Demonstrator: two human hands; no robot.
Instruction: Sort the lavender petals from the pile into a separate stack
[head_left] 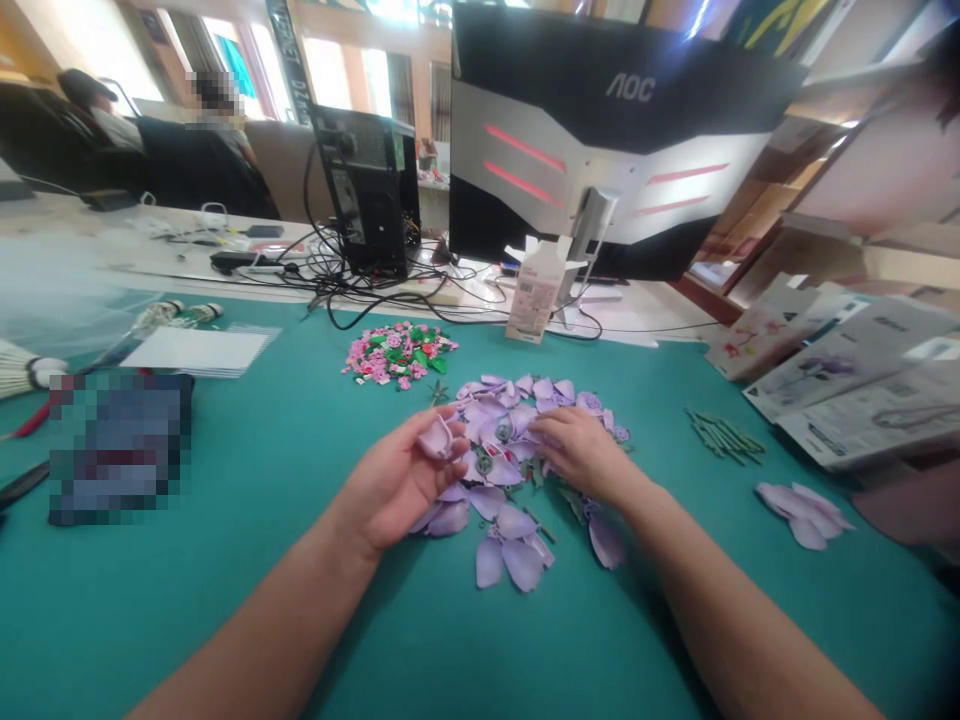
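My left hand [409,480], palm turned up, holds a pale purple toy flower piece [436,438] between thumb and fingers. Fingers bent, my right hand [585,450] reaches into the right side of a pile of purple petal pieces [491,410]. Whether it grips one there is hidden. Small round grey-green parts [484,462] and dark green leaf pieces [574,500] lie among the petals. Closer to me, a cluster of larger petals [514,555] rests on the green mat [390,640].
Behind the pile is a heap of pink and green pieces [401,352]. At right lie green stems [726,437], separate petals [804,513] and printed boxes [847,370]. An opened carton [536,290] stands before a monitor [622,130]. White cards [199,350] lie left. Two people sit beyond.
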